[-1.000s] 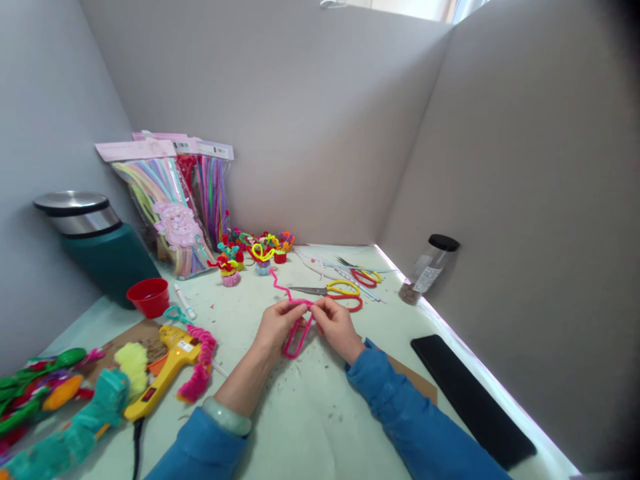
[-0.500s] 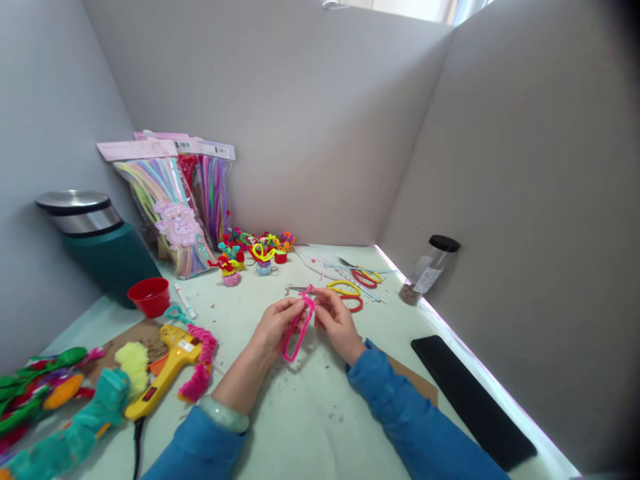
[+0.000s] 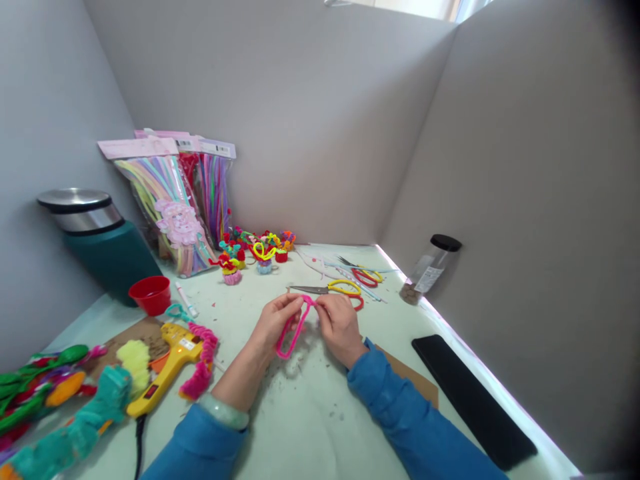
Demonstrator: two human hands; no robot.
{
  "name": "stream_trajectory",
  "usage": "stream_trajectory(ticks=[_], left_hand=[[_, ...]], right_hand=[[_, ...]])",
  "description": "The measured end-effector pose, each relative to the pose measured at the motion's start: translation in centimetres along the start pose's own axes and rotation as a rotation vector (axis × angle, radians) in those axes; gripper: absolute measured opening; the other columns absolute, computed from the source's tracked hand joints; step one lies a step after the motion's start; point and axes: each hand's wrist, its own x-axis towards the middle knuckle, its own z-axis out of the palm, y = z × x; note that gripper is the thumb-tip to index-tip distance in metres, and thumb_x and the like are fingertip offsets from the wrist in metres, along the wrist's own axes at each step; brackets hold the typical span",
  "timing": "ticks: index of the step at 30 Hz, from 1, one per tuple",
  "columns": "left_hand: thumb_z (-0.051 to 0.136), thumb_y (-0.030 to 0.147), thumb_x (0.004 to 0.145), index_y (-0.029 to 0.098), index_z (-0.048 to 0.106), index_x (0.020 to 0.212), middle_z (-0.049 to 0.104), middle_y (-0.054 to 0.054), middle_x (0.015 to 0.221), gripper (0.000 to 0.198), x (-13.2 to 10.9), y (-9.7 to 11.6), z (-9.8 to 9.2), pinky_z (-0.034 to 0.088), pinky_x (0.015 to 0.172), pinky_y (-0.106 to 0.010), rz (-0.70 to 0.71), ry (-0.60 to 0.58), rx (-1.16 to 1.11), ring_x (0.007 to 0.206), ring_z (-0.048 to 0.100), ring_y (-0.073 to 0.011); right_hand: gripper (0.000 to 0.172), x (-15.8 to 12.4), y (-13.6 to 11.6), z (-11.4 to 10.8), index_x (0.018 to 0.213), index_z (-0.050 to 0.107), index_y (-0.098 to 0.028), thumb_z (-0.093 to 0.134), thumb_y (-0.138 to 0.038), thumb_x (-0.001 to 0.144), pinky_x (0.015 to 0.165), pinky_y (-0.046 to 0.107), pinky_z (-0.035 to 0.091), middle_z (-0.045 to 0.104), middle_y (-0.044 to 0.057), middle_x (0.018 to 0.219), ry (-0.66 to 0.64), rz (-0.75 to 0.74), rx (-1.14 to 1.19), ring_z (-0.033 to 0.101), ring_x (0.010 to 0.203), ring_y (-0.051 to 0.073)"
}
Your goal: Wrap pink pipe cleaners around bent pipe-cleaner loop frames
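The left hand (image 3: 274, 325) pinched a bright pink fuzzy stem (image 3: 300, 327) between thumb and fingers, and the right hand (image 3: 339, 325) pinched the same stem at its top end, the two sets of fingertips near each other. The stem was bent into a long narrow loop that slanted down toward the person, over the middle of the pale table (image 3: 310, 427); whether its lower end touched the surface could not be told. Just beyond the hands lay open scissors (image 3: 313, 289), their red handle partly covered by the right hand, so these crowded the far side. A second pair of scissors (image 3: 369, 283) lay behind them among thin pale strips. A brown board (image 3: 407, 375) showed from beneath the right forearm, with a black slab (image 3: 473, 400) to its right and a clear jar (image 3: 427, 273) with a black lid farther back. On the left, a yellow glue gun (image 3: 167, 373) lay near the left forearm, between a magenta fuzzy piece (image 3: 204, 363) and a teal fuzzy piece (image 3: 75, 430). Behind it stood a red cup (image 3: 150, 297), a teal bottle (image 3: 107, 257) and packets of coloured stems (image 3: 173, 213), with small fuzzy figures (image 3: 233, 270) to their right.
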Motion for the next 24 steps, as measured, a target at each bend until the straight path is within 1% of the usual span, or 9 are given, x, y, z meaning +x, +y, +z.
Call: stream_trajectory(ticks=[2,3,6,9,11,14,16,20,24], left_hand=[[0.071,0.039,0.061,0.017,0.063,0.093,0.049,0.006,0.051,0.040,0.1,0.0,-0.2,0.040,0.044,-0.019,-0.004,-0.036,0.054,0.039,0.041,-0.0045],[0.071,0.038,0.061,0.016,0.063,0.092,0.050,0.006,0.053,0.039,0.1,0.0,-0.3,0.039,0.044,-0.019,0.003,-0.049,0.061,0.040,0.043,-0.0047],[0.072,0.034,0.061,0.014,0.060,0.079,0.053,0.003,0.056,0.030,0.2,-0.1,-0.4,0.041,0.048,-0.019,0.037,-0.060,0.021,0.045,0.047,-0.0057],[0.073,0.032,0.060,0.014,0.056,0.071,0.055,0.002,0.058,0.027,0.1,-0.1,-0.3,0.045,0.052,-0.022,0.055,-0.075,0.001,0.048,0.051,-0.0082],[0.073,0.033,0.060,0.014,0.056,0.071,0.054,0.002,0.057,0.028,0.0,0.0,-0.2,0.045,0.052,-0.024,0.048,-0.086,0.020,0.048,0.051,-0.0090],[0.074,0.034,0.058,0.013,0.061,0.076,0.054,0.002,0.057,0.030,-0.1,0.1,0.0,0.043,0.052,-0.023,0.031,-0.088,0.077,0.050,0.050,-0.0089],[0.073,0.035,0.057,0.012,0.064,0.076,0.054,0.001,0.057,0.031,-0.1,0.2,-0.1,0.041,0.051,-0.021,0.028,-0.064,0.141,0.050,0.049,-0.0089],[0.071,0.035,0.058,0.012,0.063,0.065,0.054,0.000,0.052,0.025,0.2,0.1,-0.6,0.034,0.045,-0.020,0.046,0.031,0.300,0.045,0.044,-0.0082],[0.068,0.031,0.058,0.015,0.062,0.056,0.051,0.002,0.046,0.017,0.9,0.0,-1.7,0.029,0.043,-0.020,0.227,0.241,0.570,0.043,0.040,-0.0084]], right_hand=[[0.015,-0.1,0.1,0.2,0.087,0.057,-0.018,0.041,-0.019,0.088,0.075,0.033,0.037,0.062,0.005,0.076,-0.053,-0.030,-0.013,0.054,0.075,0.018],[0.016,-0.1,0.1,0.2,0.087,0.057,-0.018,0.041,-0.019,0.088,0.075,0.032,0.037,0.062,0.005,0.075,-0.074,-0.039,-0.022,0.054,0.074,0.018],[0.017,-0.1,0.1,0.1,0.085,0.056,-0.017,0.039,-0.019,0.089,0.075,0.032,0.035,0.060,0.005,0.074,-0.100,-0.033,-0.070,0.053,0.073,0.017],[0.018,0.0,0.0,-0.1,0.084,0.057,-0.017,0.040,-0.020,0.089,0.075,0.032,0.033,0.059,0.005,0.074,-0.091,-0.014,-0.133,0.051,0.075,0.018],[0.018,0.0,0.0,-0.1,0.083,0.057,-0.017,0.040,-0.020,0.089,0.075,0.032,0.032,0.058,0.005,0.073,-0.094,-0.018,-0.172,0.050,0.075,0.018],[0.020,0.0,0.0,0.0,0.082,0.058,-0.017,0.040,-0.020,0.089,0.074,0.032,0.030,0.057,0.005,0.072,-0.111,-0.045,-0.203,0.049,0.074,0.018],[0.020,-0.1,-0.1,0.1,0.082,0.059,-0.017,0.040,-0.020,0.089,0.074,0.032,0.030,0.056,0.005,0.072,-0.111,-0.059,-0.218,0.049,0.074,0.018],[0.020,0.1,-0.3,-0.1,0.081,0.059,-0.017,0.042,-0.022,0.089,0.076,0.034,0.029,0.056,0.005,0.070,-0.108,-0.065,-0.261,0.047,0.074,0.019],[0.019,0.3,-0.5,-0.6,0.082,0.060,-0.018,0.043,-0.024,0.088,0.078,0.036,0.028,0.055,0.005,0.071,-0.111,-0.073,-0.296,0.045,0.075,0.019]])
